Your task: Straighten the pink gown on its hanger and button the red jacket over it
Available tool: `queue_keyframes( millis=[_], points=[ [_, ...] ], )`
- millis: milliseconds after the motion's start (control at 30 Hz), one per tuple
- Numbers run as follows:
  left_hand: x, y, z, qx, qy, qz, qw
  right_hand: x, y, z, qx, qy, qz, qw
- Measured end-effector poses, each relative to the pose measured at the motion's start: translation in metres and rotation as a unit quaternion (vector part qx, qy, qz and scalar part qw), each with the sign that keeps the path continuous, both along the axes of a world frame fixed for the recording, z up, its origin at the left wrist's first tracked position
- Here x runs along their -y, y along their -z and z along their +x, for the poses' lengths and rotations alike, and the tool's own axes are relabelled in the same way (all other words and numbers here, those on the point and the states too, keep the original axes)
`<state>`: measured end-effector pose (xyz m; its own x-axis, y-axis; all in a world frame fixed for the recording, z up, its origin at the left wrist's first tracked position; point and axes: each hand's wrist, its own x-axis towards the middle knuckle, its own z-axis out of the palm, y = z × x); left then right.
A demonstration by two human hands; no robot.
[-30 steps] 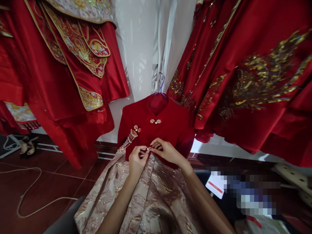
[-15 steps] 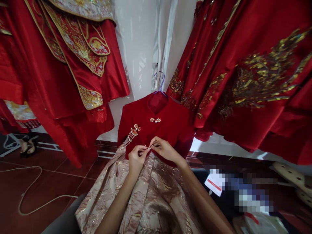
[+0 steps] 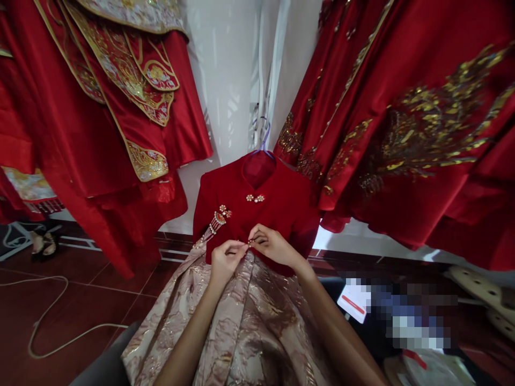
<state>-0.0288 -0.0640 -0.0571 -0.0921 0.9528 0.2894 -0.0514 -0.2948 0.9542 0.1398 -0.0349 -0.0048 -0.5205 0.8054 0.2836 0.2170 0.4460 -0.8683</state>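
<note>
A short red velvet jacket (image 3: 225,187) with a stand collar hangs in front of me on a purple hanger (image 3: 266,140). Its collar opening is joined by a pearl flower clasp (image 3: 255,198), and a beaded tassel brooch (image 3: 219,218) lies on its left-hand side. At the jacket's lower front, my left hand (image 3: 228,260) and my right hand (image 3: 271,245) meet, fingertips pinched on a small beaded clasp (image 3: 250,242) that the fingers mostly cover. Below them, a pink and gold brocade skirt (image 3: 229,321) spreads over my lap.
Red embroidered garments (image 3: 161,134) hang at the left, and red sequined garments (image 3: 386,161) at the right. A pale cord (image 3: 30,332) curls across the tiled floor, near black shoes (image 3: 43,244). A card with a red stripe (image 3: 354,300) lies at the right.
Both hands stay pinched at the same spot on the jacket front. The fingers have shifted slightly, the left fingers lying straighter. The view has moved a little.
</note>
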Motion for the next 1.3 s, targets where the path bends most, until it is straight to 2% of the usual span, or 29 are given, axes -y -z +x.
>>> queue_keyframes(
  millis=[67,133,200,300,400,533,800,1000,1133,1200,1300],
  points=[
    [-0.011,-0.007,-0.007,0.043,0.035,-0.047,0.997,-0.002,-0.003,0.008,0.003,0.011,0.006,1.000],
    [-0.026,-0.015,-0.014,0.092,0.025,-0.072,0.993,-0.004,-0.006,0.015,0.007,0.033,0.024,0.999],
    [-0.041,-0.023,-0.018,0.143,0.006,-0.071,0.987,-0.004,-0.010,0.020,0.010,0.053,0.040,0.998],
    [-0.056,-0.032,-0.017,0.216,0.017,-0.069,0.974,-0.004,-0.013,0.021,0.008,0.059,0.045,0.997],
    [-0.060,-0.037,-0.013,0.276,0.041,-0.087,0.956,-0.003,-0.013,0.018,0.003,0.047,0.043,0.998],
    [-0.057,-0.038,-0.011,0.318,0.040,-0.093,0.943,-0.005,-0.011,0.018,-0.001,0.037,0.034,0.999],
    [-0.060,-0.034,-0.015,0.241,0.024,-0.069,0.968,-0.003,-0.012,0.017,0.001,0.020,0.026,0.999],
    [-0.069,-0.034,-0.005,0.237,-0.010,-0.073,0.969,0.000,-0.014,0.017,0.008,-0.023,0.001,1.000],
    [-0.070,-0.038,-0.003,0.224,-0.031,-0.072,0.971,-0.001,-0.015,0.024,0.014,-0.023,-0.007,1.000],
    [-0.069,-0.043,-0.005,0.209,-0.014,-0.085,0.974,-0.002,-0.017,0.028,0.012,-0.022,-0.008,1.000],
    [-0.069,-0.057,-0.009,0.135,0.059,-0.113,0.983,-0.004,-0.019,0.037,0.032,-0.017,-0.001,0.999]
  ],
)
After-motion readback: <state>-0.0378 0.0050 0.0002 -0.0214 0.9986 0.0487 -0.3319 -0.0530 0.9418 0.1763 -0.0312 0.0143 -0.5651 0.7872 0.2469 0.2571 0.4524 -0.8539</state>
